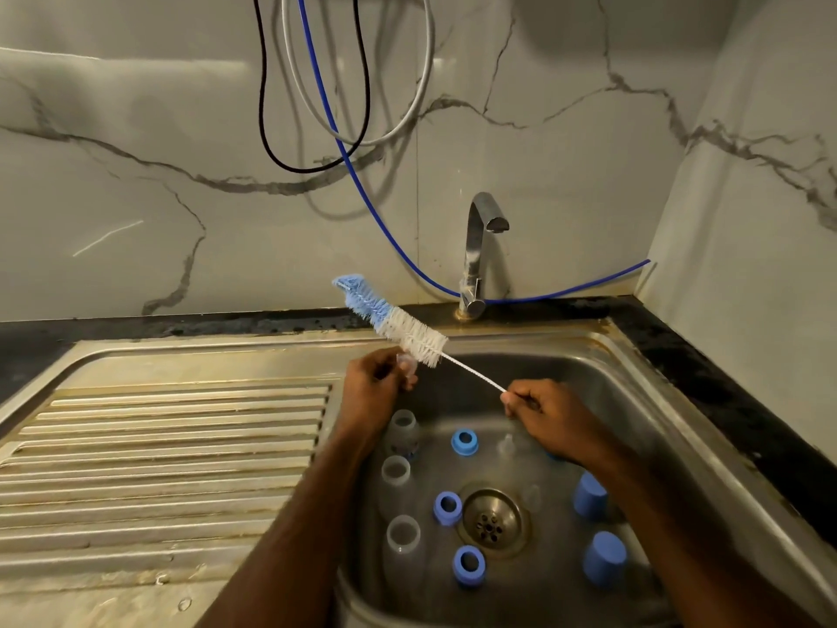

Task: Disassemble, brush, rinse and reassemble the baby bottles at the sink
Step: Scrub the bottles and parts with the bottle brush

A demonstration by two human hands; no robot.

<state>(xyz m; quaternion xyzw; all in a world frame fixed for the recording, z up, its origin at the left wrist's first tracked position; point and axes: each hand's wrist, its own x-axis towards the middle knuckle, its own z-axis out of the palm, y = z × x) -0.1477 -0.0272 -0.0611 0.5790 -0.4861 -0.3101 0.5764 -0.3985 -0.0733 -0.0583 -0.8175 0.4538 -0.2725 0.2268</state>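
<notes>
Bottle brush (pixel 410 330) up over the sink's back rim — the right hand (pixel 550 417) pinches the tip of its twisted wire stem, fingers curled tight on it, and the bristle head rides out toward ten o'clock, blue tuft leading, white bristles trailing. Long axis runs from four o'clock at the fingers up to ten at the tip, tilted a little upward. Right under the white bristles, the left hand (pixel 373 383) has its fingers closed round a small clear part (pixel 407 364), likely a teat, though it is too hidden to be sure; the bristles sit just against it.

Down in the sink (pixel 656 401), disassembly looks finished: three open clear bottles (pixel 398 471) stand in a column at seven o'clock from the hands, three blue collar rings (pixel 465 441) lie scattered round the drain (pixel 491 521), two blue caps (pixel 590 495) sit at the right, and another clear teat (pixel 508 446) lies near the right wrist. The tap (pixel 482 247) at twelve o'clock shows no water running. So my read — brushing is in hand; most brushing, all rinsing and reassembly remain.
</notes>
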